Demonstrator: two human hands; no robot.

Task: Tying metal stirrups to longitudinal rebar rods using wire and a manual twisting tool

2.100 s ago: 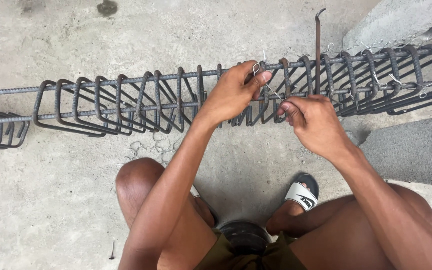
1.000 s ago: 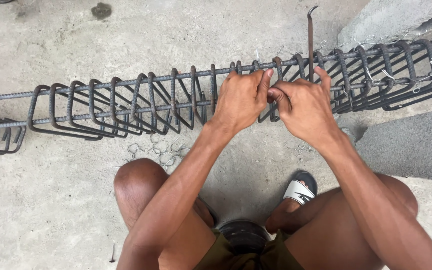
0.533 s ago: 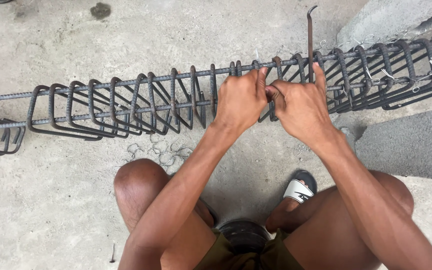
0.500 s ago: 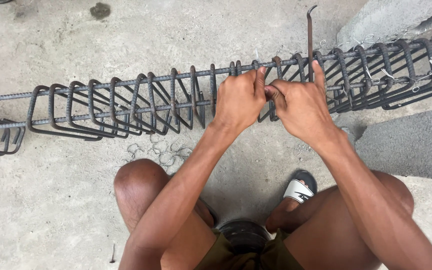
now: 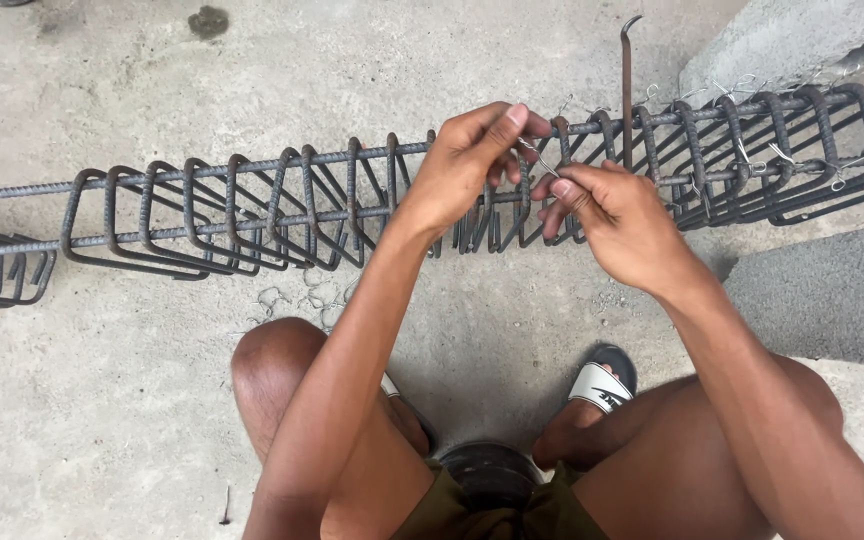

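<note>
Hands (image 5: pixel 552 185) pinching tie wire (image 5: pixel 537 155)

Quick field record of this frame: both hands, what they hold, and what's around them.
left hand: pinching a thin tie wire over the top bar
right hand: pinching the same wire from the other side
rebar cage: lying lengthwise on the concrete floor
hook tool: upright in the cage, untouched
loose wires: on the floor under the cage

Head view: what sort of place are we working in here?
Probably a construction site or rebar yard: a long rebar cage of bars and stirrups lies on a bare concrete floor, tie wire pinched between both hands, concrete block behind.
</note>
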